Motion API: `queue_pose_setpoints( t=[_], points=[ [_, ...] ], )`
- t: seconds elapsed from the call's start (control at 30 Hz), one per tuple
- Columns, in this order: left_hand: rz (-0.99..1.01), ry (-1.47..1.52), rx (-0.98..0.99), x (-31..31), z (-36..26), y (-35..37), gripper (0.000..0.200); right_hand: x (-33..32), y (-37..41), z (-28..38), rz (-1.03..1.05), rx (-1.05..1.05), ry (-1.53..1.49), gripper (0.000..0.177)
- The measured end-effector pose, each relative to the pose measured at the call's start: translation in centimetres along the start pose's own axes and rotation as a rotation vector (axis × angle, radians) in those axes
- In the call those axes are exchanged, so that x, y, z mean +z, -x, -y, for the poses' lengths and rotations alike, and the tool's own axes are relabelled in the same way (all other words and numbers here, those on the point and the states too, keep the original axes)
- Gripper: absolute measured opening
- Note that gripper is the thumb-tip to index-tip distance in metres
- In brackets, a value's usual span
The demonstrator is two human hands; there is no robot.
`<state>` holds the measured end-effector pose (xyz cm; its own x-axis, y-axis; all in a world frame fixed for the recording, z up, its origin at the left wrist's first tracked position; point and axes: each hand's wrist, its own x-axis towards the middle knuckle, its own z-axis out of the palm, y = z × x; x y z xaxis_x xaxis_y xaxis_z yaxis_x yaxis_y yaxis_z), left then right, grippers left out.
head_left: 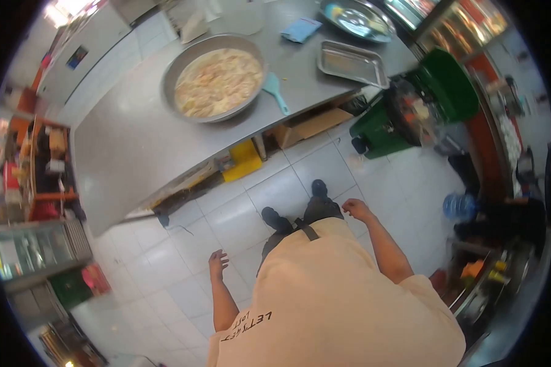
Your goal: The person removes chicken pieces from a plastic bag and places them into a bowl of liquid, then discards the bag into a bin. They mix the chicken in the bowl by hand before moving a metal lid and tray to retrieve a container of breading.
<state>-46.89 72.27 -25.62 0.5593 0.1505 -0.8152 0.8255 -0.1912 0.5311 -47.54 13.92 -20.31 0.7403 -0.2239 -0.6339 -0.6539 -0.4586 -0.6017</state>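
Note:
My left hand (218, 264) hangs at my side over the tiled floor, its fingers loosely apart and nothing in them. On the other side my right hand (357, 210) is also lowered, fingers slightly bent, with no object visible in it. Neither hand touches the steel table (125, 144) in front of me. A large metal bowl (169, 92) stands on it, filled with pale pieces in a creamy liquid (217, 82) that look like raw meat. Beside the bowl's right side lies a turquoise spatula (277, 93), its handle toward the table's near edge.
A shallow metal tray (352, 64), a blue folded item (300, 29) and a round metal dish (373, 33) sit farther right on the table. An open green bin (386, 125) holding waste stands at the table's right end. A water bottle (459, 207) is at right.

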Motion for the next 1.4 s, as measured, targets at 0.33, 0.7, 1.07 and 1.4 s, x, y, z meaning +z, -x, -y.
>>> queue_pose_setpoints(
  t=[0.33, 0.7, 1.07, 1.4],
  points=[
    [0.032, -0.234, -0.074, 4.2, -2.4, -0.4, 0.043, 0.5, 8.6, -17.8, 0.002, 0.479, -0.223, 0.029],
    [0.494, -0.679, 0.22, 33.1, -14.1, 1.9, 0.037, -3.1, 14.8, -28.2, -0.245, 0.402, -0.636, 0.025],
    [0.631, -1.072, 0.704, 51.1, -23.1, 0.6, 0.031, 3.6, 23.4, -36.8, -0.548, 0.748, -1.133, 0.024],
    [0.564, -1.196, 0.935, 65.9, -29.3, -15.7, 0.026, 11.7, 18.0, -27.2, -0.384, 0.708, -1.255, 0.031]
  ],
)
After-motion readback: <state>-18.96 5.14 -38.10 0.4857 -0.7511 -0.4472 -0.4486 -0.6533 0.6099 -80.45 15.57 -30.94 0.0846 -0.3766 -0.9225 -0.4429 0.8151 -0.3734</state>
